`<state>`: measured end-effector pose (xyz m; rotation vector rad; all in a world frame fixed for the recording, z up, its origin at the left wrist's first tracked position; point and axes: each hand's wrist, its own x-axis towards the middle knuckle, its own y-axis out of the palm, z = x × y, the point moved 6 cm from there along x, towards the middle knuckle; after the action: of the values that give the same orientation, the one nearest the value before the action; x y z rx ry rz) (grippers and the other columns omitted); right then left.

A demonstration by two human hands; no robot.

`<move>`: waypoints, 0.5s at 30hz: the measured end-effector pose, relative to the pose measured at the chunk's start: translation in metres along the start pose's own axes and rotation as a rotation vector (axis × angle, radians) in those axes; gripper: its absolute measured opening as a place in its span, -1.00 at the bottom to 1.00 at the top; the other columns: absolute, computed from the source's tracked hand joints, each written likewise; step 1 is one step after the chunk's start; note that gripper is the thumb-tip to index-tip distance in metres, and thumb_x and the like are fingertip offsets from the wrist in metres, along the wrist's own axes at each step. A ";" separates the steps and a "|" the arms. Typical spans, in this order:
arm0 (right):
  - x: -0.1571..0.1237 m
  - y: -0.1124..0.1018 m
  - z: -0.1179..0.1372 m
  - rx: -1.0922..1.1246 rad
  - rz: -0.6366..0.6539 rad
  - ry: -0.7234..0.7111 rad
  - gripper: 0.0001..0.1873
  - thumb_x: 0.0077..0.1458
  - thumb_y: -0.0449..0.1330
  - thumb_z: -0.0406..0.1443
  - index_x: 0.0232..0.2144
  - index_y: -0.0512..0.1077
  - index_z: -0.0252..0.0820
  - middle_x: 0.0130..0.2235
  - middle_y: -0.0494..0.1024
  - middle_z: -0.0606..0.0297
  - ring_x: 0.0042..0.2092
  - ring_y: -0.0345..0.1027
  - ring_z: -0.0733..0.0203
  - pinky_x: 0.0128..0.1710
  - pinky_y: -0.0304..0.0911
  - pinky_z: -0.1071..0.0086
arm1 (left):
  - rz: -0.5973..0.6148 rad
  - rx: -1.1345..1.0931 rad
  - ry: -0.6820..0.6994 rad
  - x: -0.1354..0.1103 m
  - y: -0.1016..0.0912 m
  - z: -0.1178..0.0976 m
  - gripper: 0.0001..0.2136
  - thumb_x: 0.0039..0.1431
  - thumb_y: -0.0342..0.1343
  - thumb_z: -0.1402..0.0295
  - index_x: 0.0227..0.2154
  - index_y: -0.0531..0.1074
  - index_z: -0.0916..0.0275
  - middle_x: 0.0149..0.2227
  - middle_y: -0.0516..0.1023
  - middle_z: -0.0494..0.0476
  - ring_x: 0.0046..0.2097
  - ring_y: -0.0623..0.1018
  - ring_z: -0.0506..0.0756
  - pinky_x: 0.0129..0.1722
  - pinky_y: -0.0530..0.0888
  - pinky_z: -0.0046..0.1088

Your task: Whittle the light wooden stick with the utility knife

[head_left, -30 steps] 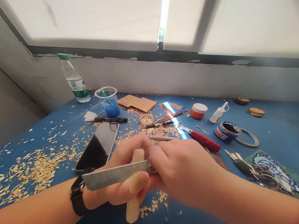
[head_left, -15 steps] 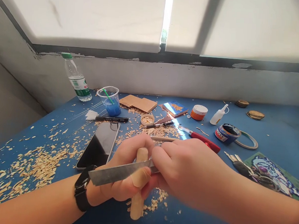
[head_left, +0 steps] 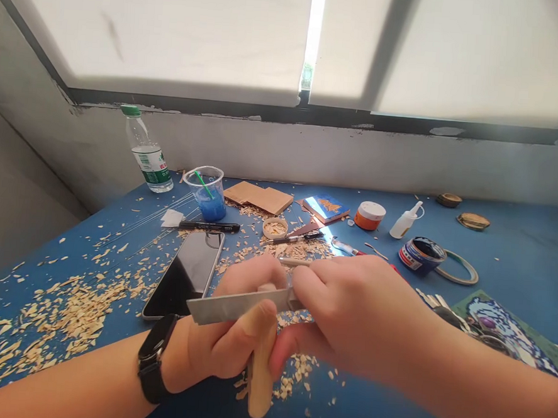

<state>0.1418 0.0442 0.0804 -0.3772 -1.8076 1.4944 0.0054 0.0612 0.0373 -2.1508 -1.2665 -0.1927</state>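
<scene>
My left hand (head_left: 241, 329), with a black watch (head_left: 155, 359) on its wrist, is closed around a pale carved wooden piece (head_left: 261, 384). The wood's rounded lower end sticks out below the fingers, toward me. My right hand (head_left: 348, 308) grips a knife whose handle is hidden in the fist. Its flat, straight grey blade (head_left: 230, 307) points left and lies across the upper part of the wood. My left thumb presses up near the blade, but the exact contact is hard to see. My right thumb reaches down beside the wood.
Wood shavings (head_left: 74, 304) litter the blue table. Beyond my hands are a phone (head_left: 185, 272), black marker (head_left: 209, 226), cup of blue liquid (head_left: 211, 202), water bottle (head_left: 149, 160), orange-white jar (head_left: 370, 216), glue bottle (head_left: 405, 222) and open tin (head_left: 420, 255). A painted board (head_left: 517, 331) lies right.
The knife blade has moved up and to the right and sits more level. The wooden piece has turned in my left hand, and my left thumb is higher. The view has shifted slightly.
</scene>
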 end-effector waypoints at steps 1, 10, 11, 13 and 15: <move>0.000 0.001 0.000 0.007 0.048 0.003 -0.47 0.18 0.24 0.19 -0.41 0.35 -0.14 -0.56 0.41 0.40 -0.57 0.20 0.23 -0.56 -0.22 0.32 | 0.016 -0.011 -0.004 0.000 0.001 0.001 -0.52 0.36 -0.13 -0.11 -0.26 0.42 0.24 -0.43 0.43 0.10 -0.42 0.40 0.11 -0.38 0.39 -0.30; 0.000 0.003 0.006 0.032 0.266 -0.052 -0.61 0.27 0.24 0.04 -0.33 0.43 -0.16 -0.49 0.48 0.40 -0.54 0.28 0.23 -0.55 -0.17 0.30 | -0.023 0.067 0.113 0.005 0.001 -0.006 -0.53 0.26 -0.01 -0.15 -0.30 0.37 0.23 -0.48 0.33 0.02 -0.46 0.29 0.06 -0.43 0.27 -0.36; 0.000 0.003 0.006 0.032 0.252 -0.058 -0.62 0.27 0.24 0.03 -0.35 0.42 -0.15 -0.49 0.48 0.40 -0.54 0.28 0.24 -0.55 -0.18 0.30 | -0.037 0.075 0.133 0.006 0.001 -0.008 -0.54 0.27 -0.01 -0.14 -0.30 0.37 0.22 -0.48 0.34 0.02 -0.46 0.30 0.06 -0.43 0.27 -0.36; -0.001 0.003 0.005 0.007 0.199 -0.079 -0.65 0.25 0.28 -0.02 -0.38 0.41 -0.15 -0.50 0.46 0.42 -0.54 0.25 0.25 -0.54 -0.21 0.29 | -0.068 0.080 0.161 0.006 -0.001 -0.009 -0.56 0.29 -0.01 -0.12 -0.34 0.36 0.21 -0.49 0.34 0.02 -0.46 0.30 0.06 -0.43 0.26 -0.37; -0.002 0.003 0.006 -0.036 0.148 -0.103 -0.69 0.21 0.33 -0.09 -0.41 0.39 -0.15 -0.51 0.43 0.42 -0.55 0.21 0.26 -0.55 -0.24 0.30 | -0.087 0.081 0.163 0.006 -0.002 -0.008 -0.57 0.32 -0.02 -0.09 -0.40 0.35 0.21 -0.52 0.32 0.01 -0.47 0.29 0.05 -0.45 0.23 -0.37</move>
<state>0.1388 0.0395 0.0766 -0.4684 -1.9249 1.6097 0.0081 0.0622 0.0470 -1.9713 -1.2526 -0.3398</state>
